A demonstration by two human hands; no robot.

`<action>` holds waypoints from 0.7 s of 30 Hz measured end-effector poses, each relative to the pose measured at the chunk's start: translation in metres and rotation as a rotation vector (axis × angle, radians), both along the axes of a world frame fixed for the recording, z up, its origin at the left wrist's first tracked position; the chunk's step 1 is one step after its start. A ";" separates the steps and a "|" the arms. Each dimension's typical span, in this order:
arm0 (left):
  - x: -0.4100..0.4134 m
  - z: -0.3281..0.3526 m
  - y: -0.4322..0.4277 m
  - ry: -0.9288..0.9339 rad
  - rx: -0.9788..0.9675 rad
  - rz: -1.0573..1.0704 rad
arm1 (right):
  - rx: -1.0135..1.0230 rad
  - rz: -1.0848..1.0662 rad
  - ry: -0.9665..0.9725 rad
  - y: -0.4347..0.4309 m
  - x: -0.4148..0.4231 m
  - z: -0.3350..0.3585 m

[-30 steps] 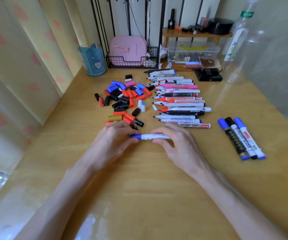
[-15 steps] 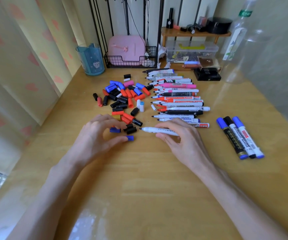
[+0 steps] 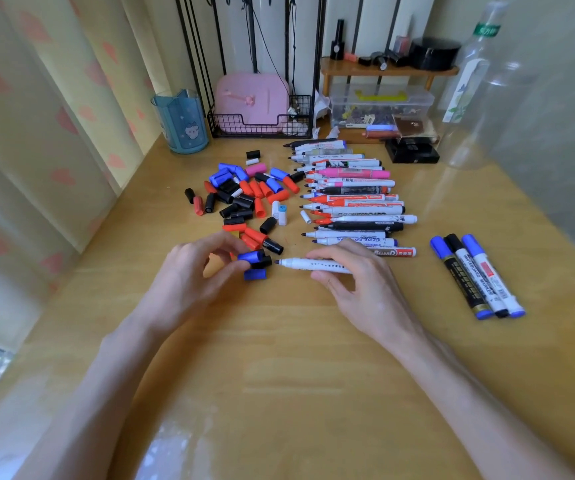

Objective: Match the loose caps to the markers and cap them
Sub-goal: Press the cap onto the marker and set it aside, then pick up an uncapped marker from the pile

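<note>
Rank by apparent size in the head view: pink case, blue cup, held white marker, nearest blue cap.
pink case
blue cup
white marker
blue cap
Case and cup sit farther away, so their lead is likely understated.

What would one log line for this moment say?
step: cap matching | left hand: fingertips at blue cap, grip unclear | right hand: holds uncapped marker | set aside: three capped markers

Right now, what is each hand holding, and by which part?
The right hand grips the uncapped white marker by the middle of its barrel. The left hand touches one end of a blue cap with its fingertips; whether it is pinched cannot be told.
</note>
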State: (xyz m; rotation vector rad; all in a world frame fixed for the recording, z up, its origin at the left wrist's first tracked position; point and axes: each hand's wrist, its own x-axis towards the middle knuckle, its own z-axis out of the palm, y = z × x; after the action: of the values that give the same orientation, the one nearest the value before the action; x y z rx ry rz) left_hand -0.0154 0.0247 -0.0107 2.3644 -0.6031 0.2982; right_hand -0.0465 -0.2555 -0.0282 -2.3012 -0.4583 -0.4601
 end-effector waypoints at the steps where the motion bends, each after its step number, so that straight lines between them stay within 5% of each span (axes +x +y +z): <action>1: -0.002 0.001 -0.004 0.013 -0.017 -0.027 | 0.008 0.001 -0.009 0.000 0.000 0.000; 13: -0.005 -0.002 -0.014 0.017 -0.061 -0.083 | 0.017 0.020 -0.076 0.000 0.001 0.001; 21: -0.011 -0.012 -0.035 0.073 -0.283 -0.100 | 0.093 0.050 -0.041 -0.006 0.000 -0.001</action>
State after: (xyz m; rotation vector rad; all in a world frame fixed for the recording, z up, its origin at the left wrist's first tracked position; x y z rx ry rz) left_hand -0.0268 -0.0106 -0.0229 2.0581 -0.6004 0.2348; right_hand -0.0461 -0.2613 -0.0289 -2.1890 -0.5027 -0.4944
